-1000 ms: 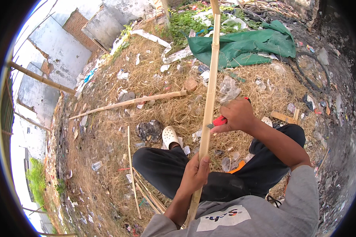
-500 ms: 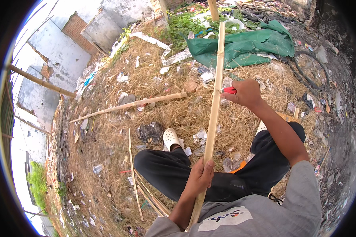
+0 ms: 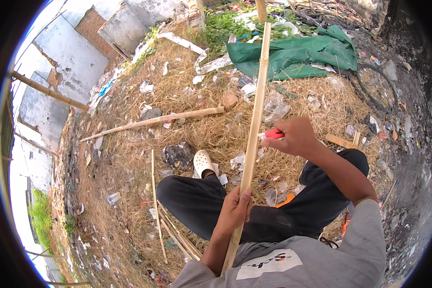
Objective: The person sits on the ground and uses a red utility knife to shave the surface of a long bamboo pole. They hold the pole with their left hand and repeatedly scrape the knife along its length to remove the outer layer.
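Observation:
A long split bamboo strip slants up and away from my lap, its lower end against my grey shirt. My left hand is closed around its lower part, above my thigh. My right hand grips a small red-handled knife, thumb along the handle. The knife's pale tip is at the right edge of the strip, about midway along; the blade itself is too small to make out. The strip's far end appears near an upright pole; whether they touch I cannot tell.
More bamboo lies to the left: a long pole, a thin strip and several strips beside my knee. A dark rock sits near my shoe. Beyond is a green tarp. Dry grass and litter cover the ground.
My right hand has drawn the knife down along the strip toward me. The left hand keeps its hold, and the strip has shifted slightly left in view.

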A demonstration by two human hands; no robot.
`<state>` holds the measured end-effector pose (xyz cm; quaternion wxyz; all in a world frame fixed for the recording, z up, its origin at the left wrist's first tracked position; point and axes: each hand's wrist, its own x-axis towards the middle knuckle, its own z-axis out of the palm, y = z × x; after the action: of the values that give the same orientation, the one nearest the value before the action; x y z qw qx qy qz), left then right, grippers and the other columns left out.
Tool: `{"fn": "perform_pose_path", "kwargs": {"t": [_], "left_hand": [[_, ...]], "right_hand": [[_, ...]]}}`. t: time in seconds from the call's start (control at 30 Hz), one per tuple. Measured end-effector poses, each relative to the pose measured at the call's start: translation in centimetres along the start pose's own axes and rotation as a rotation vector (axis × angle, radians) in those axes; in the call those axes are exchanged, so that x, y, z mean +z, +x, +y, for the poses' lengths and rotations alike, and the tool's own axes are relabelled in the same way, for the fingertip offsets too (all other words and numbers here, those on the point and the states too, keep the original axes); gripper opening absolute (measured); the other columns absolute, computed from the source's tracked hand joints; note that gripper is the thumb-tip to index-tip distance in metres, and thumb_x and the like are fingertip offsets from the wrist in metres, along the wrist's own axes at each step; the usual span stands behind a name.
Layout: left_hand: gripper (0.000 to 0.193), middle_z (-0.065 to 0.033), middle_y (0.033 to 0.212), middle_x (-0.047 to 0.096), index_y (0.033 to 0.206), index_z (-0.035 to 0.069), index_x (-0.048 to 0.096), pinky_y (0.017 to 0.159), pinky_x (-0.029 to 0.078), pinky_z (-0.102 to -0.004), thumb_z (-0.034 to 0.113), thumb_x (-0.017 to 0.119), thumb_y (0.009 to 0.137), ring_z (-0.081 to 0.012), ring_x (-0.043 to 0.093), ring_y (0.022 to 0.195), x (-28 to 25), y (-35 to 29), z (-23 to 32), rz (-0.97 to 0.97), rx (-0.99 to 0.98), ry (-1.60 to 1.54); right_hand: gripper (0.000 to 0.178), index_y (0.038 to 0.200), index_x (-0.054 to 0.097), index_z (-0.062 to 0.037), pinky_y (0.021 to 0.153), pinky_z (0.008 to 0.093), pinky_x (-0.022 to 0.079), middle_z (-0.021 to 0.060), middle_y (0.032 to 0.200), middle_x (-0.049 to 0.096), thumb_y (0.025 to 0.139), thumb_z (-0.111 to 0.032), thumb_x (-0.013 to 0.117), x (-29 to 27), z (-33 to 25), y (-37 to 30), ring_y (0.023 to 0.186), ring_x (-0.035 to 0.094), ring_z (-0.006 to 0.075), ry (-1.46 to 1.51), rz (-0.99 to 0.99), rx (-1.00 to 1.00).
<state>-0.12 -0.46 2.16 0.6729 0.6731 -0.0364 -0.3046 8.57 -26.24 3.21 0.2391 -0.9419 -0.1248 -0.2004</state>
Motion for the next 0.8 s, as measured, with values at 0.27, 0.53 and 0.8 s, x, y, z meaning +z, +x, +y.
{"fn": "perform_pose_path", "kwargs": {"t": [0.27, 0.53, 0.8], "left_hand": [[0.031, 0.0030, 0.054, 0.044, 0.094, 0.003, 0.053, 0.038, 0.036, -0.0197, 0.031, 0.045, 0.103, -0.0043, 0.040, 0.040, 0.0, 0.3, 0.9, 0.041, 0.019, -0.042], [0.029, 0.0038, 0.054, 0.043, 0.092, 0.004, 0.052, 0.038, 0.035, -0.0196, 0.030, 0.045, 0.103, -0.0037, 0.040, 0.040, 0.4, 0.0, 1.3, 0.073, 0.033, 0.022], [0.029, 0.0039, 0.055, 0.043, 0.090, 0.006, 0.050, 0.038, 0.034, -0.0196, 0.030, 0.044, 0.104, -0.0036, 0.040, 0.040, 0.2, -0.2, 1.5, 0.076, 0.026, 0.008]], "right_hand": [[0.071, 0.050, 0.050, -0.0105, 0.040, 0.0376, 0.038, 0.0063, 0.044, 0.047, 0.070, -0.078, 0.061, 2.3, -1.9, -1.2, 0.037, 0.049, 0.0260, -0.037, -0.026, -0.176], [0.071, 0.048, 0.050, -0.0107, 0.038, 0.0363, 0.036, 0.0053, 0.041, 0.044, 0.070, -0.078, 0.061, 2.6, -1.0, -1.0, 0.035, 0.047, 0.0241, -0.107, 0.079, -0.278], [0.070, 0.047, 0.050, -0.0126, 0.039, 0.0355, 0.036, 0.0038, 0.039, 0.042, 0.069, -0.078, 0.062, 2.8, 0.3, 0.3, 0.034, 0.044, 0.0227, -0.111, 0.146, -0.167]]}}
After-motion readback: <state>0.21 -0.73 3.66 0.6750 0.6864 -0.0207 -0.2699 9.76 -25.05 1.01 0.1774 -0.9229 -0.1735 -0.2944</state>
